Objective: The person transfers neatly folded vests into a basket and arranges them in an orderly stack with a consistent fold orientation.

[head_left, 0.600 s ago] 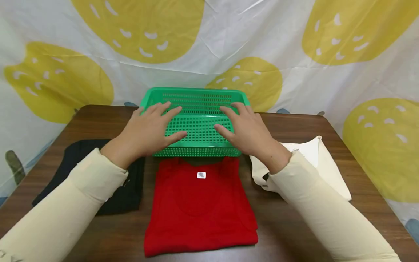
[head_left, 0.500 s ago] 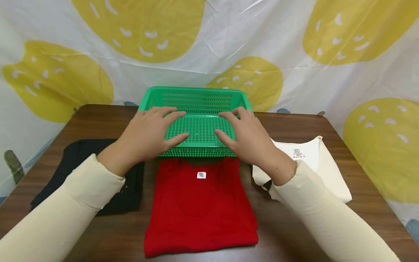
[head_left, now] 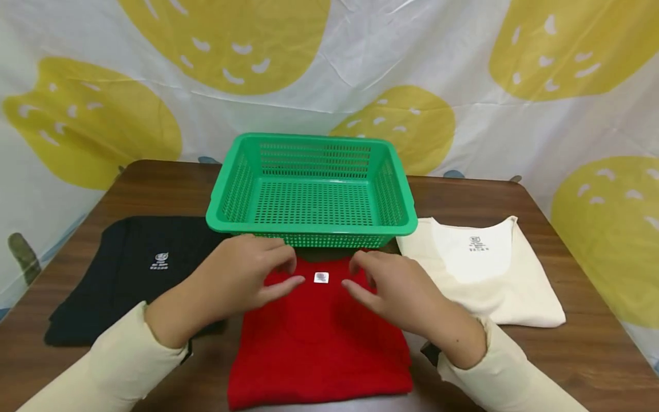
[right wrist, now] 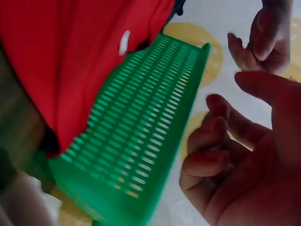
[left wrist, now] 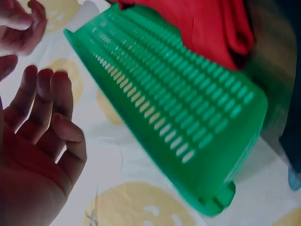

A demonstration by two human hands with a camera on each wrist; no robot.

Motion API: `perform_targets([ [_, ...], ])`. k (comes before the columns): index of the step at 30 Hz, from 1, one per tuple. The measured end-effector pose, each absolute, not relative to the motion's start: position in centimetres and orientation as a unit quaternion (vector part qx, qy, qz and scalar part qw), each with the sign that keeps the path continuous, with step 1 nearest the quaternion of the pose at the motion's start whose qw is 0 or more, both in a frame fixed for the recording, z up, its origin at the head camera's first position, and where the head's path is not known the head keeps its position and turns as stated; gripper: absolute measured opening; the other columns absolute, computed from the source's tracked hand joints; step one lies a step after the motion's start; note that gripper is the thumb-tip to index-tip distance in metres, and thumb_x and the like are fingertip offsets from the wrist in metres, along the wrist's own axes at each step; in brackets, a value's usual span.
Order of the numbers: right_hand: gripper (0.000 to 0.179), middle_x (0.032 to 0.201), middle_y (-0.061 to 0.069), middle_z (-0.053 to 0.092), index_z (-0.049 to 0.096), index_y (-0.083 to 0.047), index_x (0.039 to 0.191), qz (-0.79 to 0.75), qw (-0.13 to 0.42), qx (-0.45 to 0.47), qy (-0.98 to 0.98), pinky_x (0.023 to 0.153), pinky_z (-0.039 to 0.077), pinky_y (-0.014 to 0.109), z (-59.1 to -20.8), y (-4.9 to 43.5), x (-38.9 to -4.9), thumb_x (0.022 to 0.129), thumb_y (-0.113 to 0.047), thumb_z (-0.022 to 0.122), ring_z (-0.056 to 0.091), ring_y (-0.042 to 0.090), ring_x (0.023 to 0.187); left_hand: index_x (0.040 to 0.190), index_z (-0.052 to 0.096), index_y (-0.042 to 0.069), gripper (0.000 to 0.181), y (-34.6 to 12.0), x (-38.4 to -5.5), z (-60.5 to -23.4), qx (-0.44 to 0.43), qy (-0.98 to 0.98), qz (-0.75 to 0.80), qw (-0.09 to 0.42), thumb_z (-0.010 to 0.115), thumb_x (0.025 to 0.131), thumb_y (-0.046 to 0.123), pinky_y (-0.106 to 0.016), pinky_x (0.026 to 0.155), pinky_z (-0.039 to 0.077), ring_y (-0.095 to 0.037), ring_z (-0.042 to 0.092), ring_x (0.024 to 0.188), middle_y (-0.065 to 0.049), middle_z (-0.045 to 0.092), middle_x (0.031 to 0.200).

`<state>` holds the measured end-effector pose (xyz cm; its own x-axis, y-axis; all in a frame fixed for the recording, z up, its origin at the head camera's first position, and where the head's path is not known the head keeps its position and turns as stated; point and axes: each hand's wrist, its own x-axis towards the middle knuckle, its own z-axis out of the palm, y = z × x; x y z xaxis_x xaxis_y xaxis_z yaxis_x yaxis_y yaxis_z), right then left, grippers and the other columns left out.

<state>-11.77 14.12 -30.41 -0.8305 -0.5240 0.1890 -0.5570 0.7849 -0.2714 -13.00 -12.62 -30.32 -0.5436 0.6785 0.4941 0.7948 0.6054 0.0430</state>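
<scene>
Cloth (head_left: 319, 349), red and folded flat, lies on the table (head_left: 582, 366) on the near side of the green basket (head_left: 311, 229), its neck end close by the basket's front wall; whether the two touch, I cannot tell. A moment ago I had both hands spread above the basket; now I have drawn them back to its near side, over the cloth's neck end. I judge that this turns my work from the basket to the cloth, which is outside the basket and not in my grasp.

My left hand (head_left: 249, 272) is loose, fingers gently bent, thumb well apart from them, nothing between. My right hand (head_left: 396, 286) faces it, fingers more curled, palm bare, holding nothing either. Neither seems to touch the cloth, whose white label (head_left: 321, 277) shows between my thumbs.

Farther out, a black garment (head_left: 139, 297) lies left of the basket and nearer me, a cream garment (head_left: 484, 286) right of it and nearer too. Behind the basket hangs a patterned sheet (head_left: 288, 111).
</scene>
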Motion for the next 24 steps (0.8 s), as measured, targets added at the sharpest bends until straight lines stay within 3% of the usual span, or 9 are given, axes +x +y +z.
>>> perform_targets([
  [7, 0.023, 0.062, -0.01, 0.05, 0.058, -0.017, 0.084, 0.128, -0.035, 0.279, -0.951, 0.052, 0.038, 0.023, -32.7, 14.9, -12.1, 0.09, -0.033, 0.073, 0.046, 0.004, 0.056, 0.073, 0.055, 0.021, 0.035, -12.4, -12.4, -32.5, -0.401, -0.902, -0.125, 0.101, 0.084, 0.078, 0.04, -0.016, 0.053, 0.038, 0.001, 0.035, 0.05, 0.011, 0.049, 0.059],
  [14, 0.033, 0.059, -0.008, 0.046, 0.05, -0.019, 0.074, 0.118, -0.065, 0.262, -0.956, 0.053, 0.036, 0.025, -34.1, 16.0, -13.3, 0.09, -0.036, 0.073, 0.045, 0.007, 0.055, 0.067, 0.049, 0.025, 0.041, -13.3, -12.7, -34.0, -0.343, -0.932, -0.115, 0.017, 0.081, 0.08, 0.046, -0.021, 0.049, 0.03, -0.002, 0.035, 0.049, 0.015, 0.042, 0.057],
  [24, 0.035, 0.059, -0.005, 0.05, 0.052, -0.017, 0.076, 0.122, -0.13, 0.215, -0.96, 0.054, 0.038, 0.026, -35.0, 17.7, -14.5, 0.089, -0.041, 0.073, 0.048, 0.009, 0.052, 0.06, 0.047, 0.025, 0.047, -14.2, -13.5, -35.3, -0.262, -0.962, -0.077, -0.024, 0.078, 0.078, 0.055, -0.027, 0.047, 0.032, -0.006, 0.041, 0.046, 0.011, 0.043, 0.051],
])
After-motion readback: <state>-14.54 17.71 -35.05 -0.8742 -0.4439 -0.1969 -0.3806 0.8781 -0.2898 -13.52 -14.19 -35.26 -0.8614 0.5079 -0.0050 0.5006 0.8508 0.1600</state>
